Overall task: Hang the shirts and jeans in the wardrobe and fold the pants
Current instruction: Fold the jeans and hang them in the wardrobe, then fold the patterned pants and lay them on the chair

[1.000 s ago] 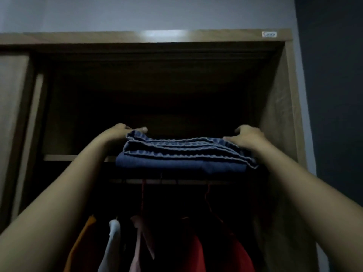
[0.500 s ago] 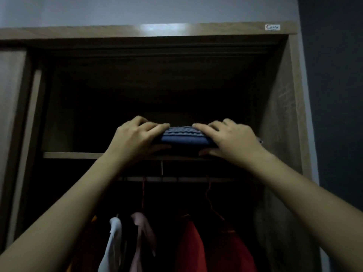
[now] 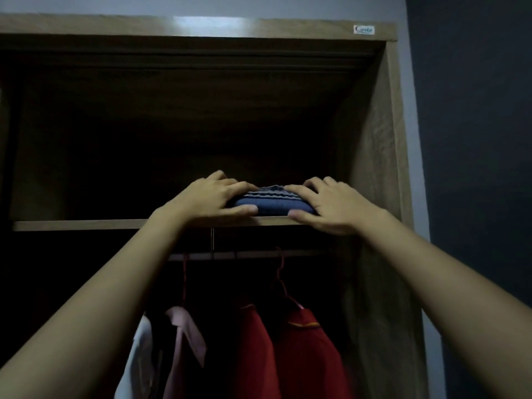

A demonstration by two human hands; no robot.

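Note:
A folded stack of blue pants (image 3: 270, 200) lies on the wardrobe's upper shelf (image 3: 86, 225), near its front edge on the right side. My left hand (image 3: 213, 197) holds the stack's left end, fingers over the top and thumb along the front. In the same way, my right hand (image 3: 325, 205) holds the right end, its thumb at the shelf edge. Below the shelf, two red shirts (image 3: 305, 355) hang on hangers from the rail (image 3: 247, 254), with a pink shirt (image 3: 184, 341) and a white garment (image 3: 138, 364) to their left.
The wardrobe's right side wall (image 3: 371, 168) stands close to my right hand. The upper compartment to the left of the pants and behind them is dark. A sliding door panel edge shows at the far left. A dark wall lies to the right of the wardrobe.
The pants went from being held in front of the shelf onto the shelf and further in. My hands shifted from the stack's outer ends to its front corners.

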